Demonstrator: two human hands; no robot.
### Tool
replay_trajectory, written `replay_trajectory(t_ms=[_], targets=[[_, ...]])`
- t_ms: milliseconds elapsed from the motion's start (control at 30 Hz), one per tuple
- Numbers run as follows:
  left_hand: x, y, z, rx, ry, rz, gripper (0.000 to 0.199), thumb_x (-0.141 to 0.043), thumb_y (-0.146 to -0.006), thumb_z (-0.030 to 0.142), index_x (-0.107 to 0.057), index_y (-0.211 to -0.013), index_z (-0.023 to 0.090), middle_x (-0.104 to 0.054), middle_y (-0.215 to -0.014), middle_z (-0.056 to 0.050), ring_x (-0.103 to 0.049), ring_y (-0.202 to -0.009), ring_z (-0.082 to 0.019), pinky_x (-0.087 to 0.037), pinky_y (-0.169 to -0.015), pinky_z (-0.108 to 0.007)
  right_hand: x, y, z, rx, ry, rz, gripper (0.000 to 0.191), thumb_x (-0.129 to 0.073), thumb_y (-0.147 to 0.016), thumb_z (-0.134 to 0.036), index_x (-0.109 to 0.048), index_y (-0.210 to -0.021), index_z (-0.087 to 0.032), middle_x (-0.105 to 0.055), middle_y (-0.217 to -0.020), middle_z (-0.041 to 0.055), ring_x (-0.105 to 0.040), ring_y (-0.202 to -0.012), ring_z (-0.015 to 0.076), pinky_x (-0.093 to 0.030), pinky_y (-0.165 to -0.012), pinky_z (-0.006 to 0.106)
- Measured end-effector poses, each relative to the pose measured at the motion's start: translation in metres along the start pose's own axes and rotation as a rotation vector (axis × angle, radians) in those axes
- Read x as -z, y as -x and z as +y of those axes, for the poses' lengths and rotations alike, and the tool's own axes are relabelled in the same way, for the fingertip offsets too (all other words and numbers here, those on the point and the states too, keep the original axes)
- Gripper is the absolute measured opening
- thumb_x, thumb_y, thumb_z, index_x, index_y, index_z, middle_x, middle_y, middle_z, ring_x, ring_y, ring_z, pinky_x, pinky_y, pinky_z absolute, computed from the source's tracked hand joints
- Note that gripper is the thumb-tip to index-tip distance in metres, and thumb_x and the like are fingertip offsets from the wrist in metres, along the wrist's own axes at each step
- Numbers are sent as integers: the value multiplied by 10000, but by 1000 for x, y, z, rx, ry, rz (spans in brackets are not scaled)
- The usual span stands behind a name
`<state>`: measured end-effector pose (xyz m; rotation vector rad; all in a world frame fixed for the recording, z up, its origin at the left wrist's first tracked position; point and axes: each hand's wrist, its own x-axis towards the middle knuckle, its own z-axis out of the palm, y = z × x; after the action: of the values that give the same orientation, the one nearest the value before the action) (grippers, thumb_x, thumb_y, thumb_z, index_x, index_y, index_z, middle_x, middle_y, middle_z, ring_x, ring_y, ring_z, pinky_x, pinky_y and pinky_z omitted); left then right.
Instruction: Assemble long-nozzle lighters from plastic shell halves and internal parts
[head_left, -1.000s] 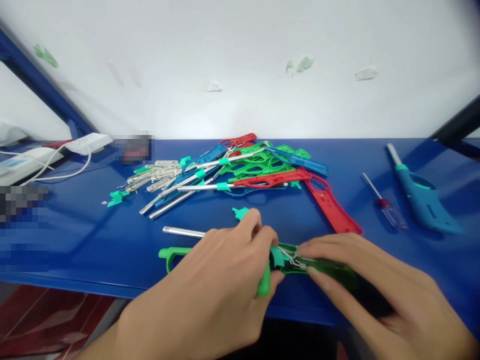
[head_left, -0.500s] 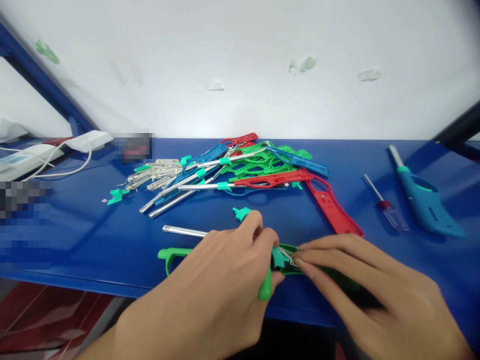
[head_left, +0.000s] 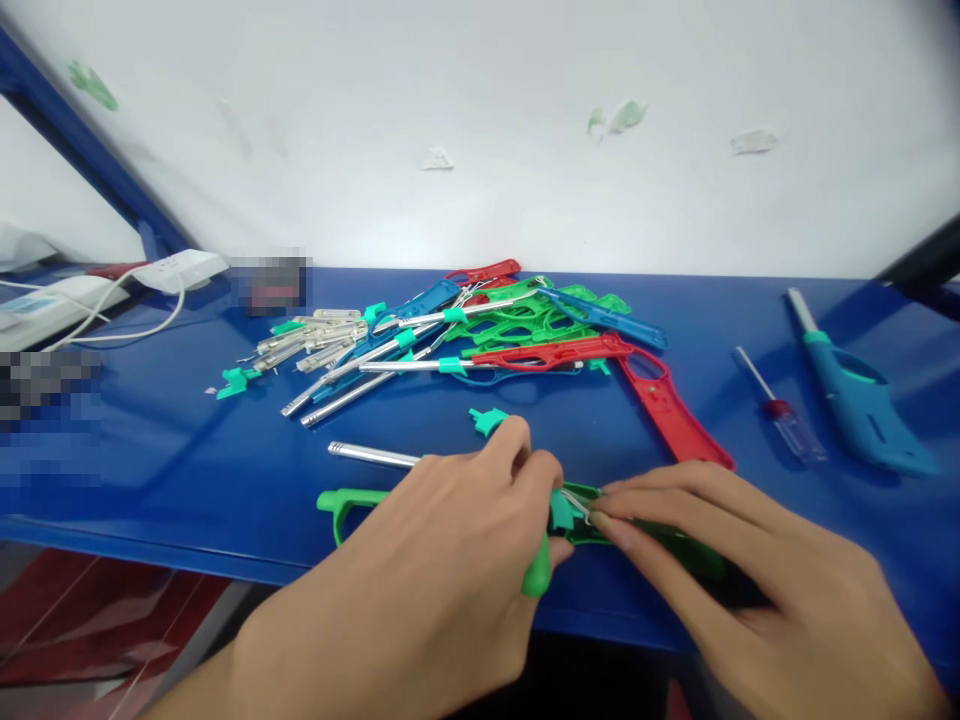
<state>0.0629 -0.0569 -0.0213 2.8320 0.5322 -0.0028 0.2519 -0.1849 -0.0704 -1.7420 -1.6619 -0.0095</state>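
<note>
Blue metal table (head_left: 172, 440) meets a white, scuffed wall (head_left: 510, 200).

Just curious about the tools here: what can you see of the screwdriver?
The screwdriver lies on the blue tabletop between the red handle shell and the blue lighter, touching neither. Its thin, straight, metal-looking shaft points away and leftward. The see-through, purplish handle, apparently plastic, is red where the shaft enters. The tip is too small to make out. Neither hand touches it.
</note>
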Motion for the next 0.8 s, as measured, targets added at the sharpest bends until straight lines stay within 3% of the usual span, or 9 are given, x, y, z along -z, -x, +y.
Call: replay_trajectory(t_ms=[367,533,800], targets=[[-1,2,-2,-34,-12,34,100,-501,-1058,232,-570,-1130,230,-548,-1112,-42,-598,-831,-235,-446,-608,-390,4,-5,1,-121,-45,-25,120,-651,-993,-442,-756,-961,-395,-803,-952,-92,-782,-815,134,-620,-689,199],[-1,3,-1,-31,-13,49,96,-502,-1055,220,-567,-1124,232,-553,-1119,-39,-592,-820,-229,-433,-607,-385,2,-3,3,-152,-52,35,130,-668,-980,-465,-732,-1064,-389,-820,-1015,-86,-801,-878,163,-643,-767,224],[-2,3,-2,-37,-5,51,99,-520,-1054,230,-567,-1140,235,-550,-1111,-35,-594,-827,-235,-435,-603,-394,3,-5,1,-104,-60,-21,74,-646,-1002,-406,-716,-1026,-410,-802,-978,-121,-779,-833,119,-604,-737,186]])
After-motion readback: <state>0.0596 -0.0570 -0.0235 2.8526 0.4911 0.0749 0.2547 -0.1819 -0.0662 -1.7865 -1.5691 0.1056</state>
